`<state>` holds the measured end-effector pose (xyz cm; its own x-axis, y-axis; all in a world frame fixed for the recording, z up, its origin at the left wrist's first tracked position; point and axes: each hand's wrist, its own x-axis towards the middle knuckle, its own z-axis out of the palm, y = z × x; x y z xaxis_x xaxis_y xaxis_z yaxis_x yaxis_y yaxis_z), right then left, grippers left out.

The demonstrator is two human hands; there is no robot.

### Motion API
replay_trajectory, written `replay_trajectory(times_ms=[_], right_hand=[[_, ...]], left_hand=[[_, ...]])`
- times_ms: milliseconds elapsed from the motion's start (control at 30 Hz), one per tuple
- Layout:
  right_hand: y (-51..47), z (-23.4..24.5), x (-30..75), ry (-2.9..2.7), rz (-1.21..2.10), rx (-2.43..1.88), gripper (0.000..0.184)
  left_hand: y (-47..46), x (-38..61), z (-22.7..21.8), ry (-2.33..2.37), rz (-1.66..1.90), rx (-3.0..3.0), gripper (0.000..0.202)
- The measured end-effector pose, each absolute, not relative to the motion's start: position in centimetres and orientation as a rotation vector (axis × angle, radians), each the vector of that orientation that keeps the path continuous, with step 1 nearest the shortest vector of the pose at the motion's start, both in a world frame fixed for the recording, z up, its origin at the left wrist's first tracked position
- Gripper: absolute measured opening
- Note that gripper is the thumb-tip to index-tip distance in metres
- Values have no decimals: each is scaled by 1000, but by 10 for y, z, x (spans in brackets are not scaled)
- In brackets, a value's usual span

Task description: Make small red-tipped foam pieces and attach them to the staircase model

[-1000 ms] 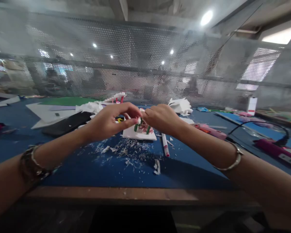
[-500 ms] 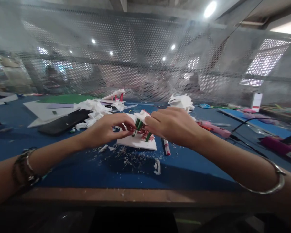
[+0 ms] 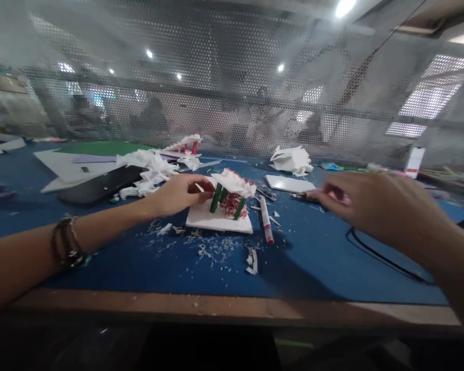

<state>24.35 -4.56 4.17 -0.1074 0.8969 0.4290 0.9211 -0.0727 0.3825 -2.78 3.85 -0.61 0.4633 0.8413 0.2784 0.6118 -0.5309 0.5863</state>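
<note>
A small foam model (image 3: 232,183) has a crumpled white top, dark green posts and red-and-white crumbly filling on a white foam base (image 3: 216,222). My left hand (image 3: 181,196) is at its left side, thumb and fingers curled against it; the fingertips are partly hidden by a post. Away to the right, my right hand (image 3: 375,206) is closed around a pink glue gun (image 3: 338,196), blurred and mostly covered by the fingers. A white marker-like tube (image 3: 266,220) with a red end lies right of the base.
White scraps (image 3: 252,261) and shavings litter the blue table mat (image 3: 150,273). A white foam slab (image 3: 290,183) and torn foam (image 3: 292,159) lie behind. Left are a black object (image 3: 100,185), white pieces and a green sheet (image 3: 104,148). A black cord (image 3: 386,263) loops at right; a phone (image 3: 414,161) stands behind.
My right hand has left the model's top and moved right onto the glue gun. My left hand stays at the model's left side. The model's white top is now uncovered.
</note>
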Motion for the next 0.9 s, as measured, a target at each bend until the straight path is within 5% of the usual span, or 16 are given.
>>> replay_trajectory(times_ms=[133,333,533,733,900], right_hand=[[-45,32,291,-1882,-860,-2474,32],[-25,18,322,-2032,-298,-2533,31],[-22,26,325,-1750,-587,-2640,23],[4,26,344,-2107,-220,-2503,32],[16,17,348,-2162,-307,-2356,28]], left_hand=[[37,-27,-5,1328,822,2417,28],[36,-29,-6,1347,744,2365,25],[31,-23,-8,1285,686,2382,25],[24,-10,-8,1182,607,2393,21],[20,-9,-8,1128,560,2378,18]])
